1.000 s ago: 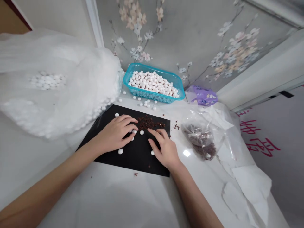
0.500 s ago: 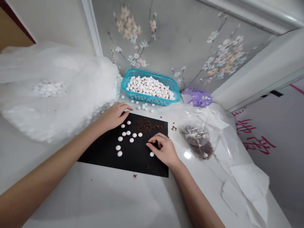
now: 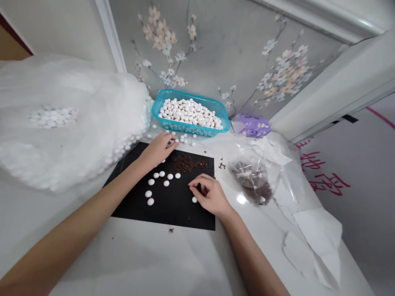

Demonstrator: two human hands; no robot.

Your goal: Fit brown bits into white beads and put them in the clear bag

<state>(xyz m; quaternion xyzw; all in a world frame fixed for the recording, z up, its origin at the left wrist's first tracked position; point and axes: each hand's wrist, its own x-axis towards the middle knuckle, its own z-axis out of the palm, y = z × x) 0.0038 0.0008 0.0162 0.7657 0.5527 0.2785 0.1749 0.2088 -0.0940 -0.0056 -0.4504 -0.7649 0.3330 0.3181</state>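
The left hand (image 3: 159,149) is above the far edge of a flat black rectangular sheet (image 3: 175,209) near the centre of the frame, its thumb and fingers curved around a small round white ball (image 3: 177,140); whether they pinch it cannot be told. The right hand (image 3: 210,194), right of centre over the sheet, has thumb and index tips pressed together, and whether a tiny bit lies between them cannot be seen. A white ball (image 3: 194,200) sits just beside its thumb. Between the hands, a loose heap of dark reddish-brown crumbs (image 3: 185,163) lies on the sheet's far part, and more white balls (image 3: 178,175) are scattered left of centre on the sheet. Beyond it, at upper centre, a translucent turquoise plastic tray (image 3: 197,130) holds many white balls mixed with brown bits. A big translucent white bag (image 3: 77,144) of balls fills the left of the frame; a clear plastic bag (image 3: 253,181) with brown material lies to the right, below a purple patterned packet (image 3: 253,125), all on a glossy white table (image 3: 148,259).
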